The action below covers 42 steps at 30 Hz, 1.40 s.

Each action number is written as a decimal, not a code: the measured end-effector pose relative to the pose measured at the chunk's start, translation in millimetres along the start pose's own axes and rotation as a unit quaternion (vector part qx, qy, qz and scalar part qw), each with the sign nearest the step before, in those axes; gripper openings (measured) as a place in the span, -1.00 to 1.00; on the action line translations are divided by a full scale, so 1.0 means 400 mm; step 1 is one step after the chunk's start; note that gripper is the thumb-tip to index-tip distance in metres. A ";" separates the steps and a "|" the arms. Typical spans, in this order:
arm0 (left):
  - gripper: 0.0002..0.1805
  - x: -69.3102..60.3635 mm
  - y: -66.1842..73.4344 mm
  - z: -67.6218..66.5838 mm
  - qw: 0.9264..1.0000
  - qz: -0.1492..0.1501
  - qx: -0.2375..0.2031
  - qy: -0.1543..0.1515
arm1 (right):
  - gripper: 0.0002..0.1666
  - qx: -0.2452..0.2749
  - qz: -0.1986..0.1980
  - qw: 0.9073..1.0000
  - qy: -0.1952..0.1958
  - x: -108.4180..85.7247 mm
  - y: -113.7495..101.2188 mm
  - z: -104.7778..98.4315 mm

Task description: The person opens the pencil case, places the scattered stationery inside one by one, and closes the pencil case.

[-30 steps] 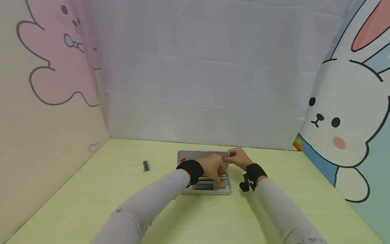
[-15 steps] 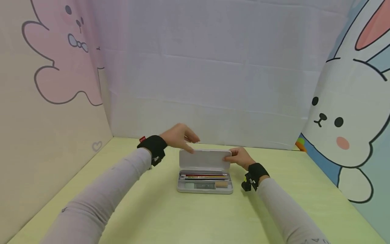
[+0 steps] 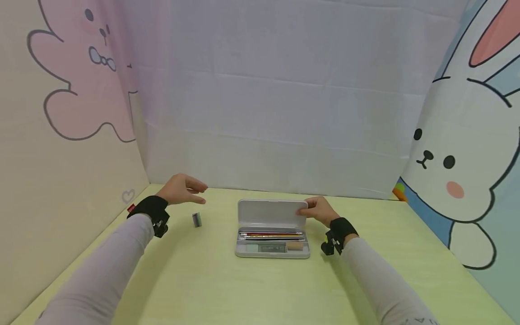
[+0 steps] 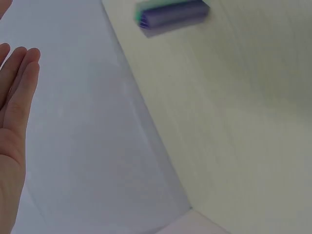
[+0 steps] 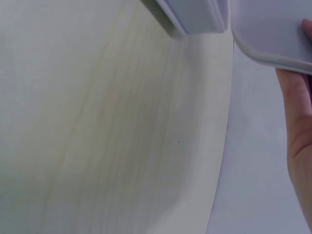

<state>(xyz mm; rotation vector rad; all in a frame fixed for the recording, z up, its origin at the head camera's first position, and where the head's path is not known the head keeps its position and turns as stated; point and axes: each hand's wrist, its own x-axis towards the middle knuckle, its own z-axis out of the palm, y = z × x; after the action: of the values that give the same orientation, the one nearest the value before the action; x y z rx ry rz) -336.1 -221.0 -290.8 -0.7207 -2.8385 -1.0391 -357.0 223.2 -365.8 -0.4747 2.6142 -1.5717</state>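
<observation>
A white pencil case (image 3: 272, 255) stands on the table with its lid (image 3: 270, 213) raised. Several pencils (image 3: 272, 235) lie along its back compartment. In front are a dark grey rectangle (image 3: 272, 248) and a tan block (image 3: 294, 245). My right hand (image 3: 318, 211) pinches the lid's right edge; the right wrist view shows the thumb inside and fingers (image 5: 295, 97) behind. Over the table's left side hovers my left hand (image 3: 180, 189), fingers extended and holding nothing. Below and right of it lies a small purple block with a green side (image 3: 197, 220), blurred in the left wrist view.
The pale yellow table (image 3: 260, 293) meets a white cloth backdrop (image 3: 264, 135) just behind the case. Printed side walls close in the left and right, with a bear (image 3: 81, 104) and a rabbit (image 3: 463, 149).
My left hand has lifted from inside the pencil case and swung left, near the small purple block. The right hand keeps its hold on the lid.
</observation>
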 end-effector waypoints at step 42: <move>-0.51 0.007 -0.121 -0.040 0.992 -0.076 -0.039 0.095 | -0.60 0.015 -0.004 1.000 -0.005 0.000 0.002 0.001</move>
<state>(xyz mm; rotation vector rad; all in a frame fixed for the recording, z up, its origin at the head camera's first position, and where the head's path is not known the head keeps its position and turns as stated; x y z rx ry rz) -361.5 -262.2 -307.0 -0.3889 -2.7364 -1.1758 -356.9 223.2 -366.7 -0.4914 2.5811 -1.6034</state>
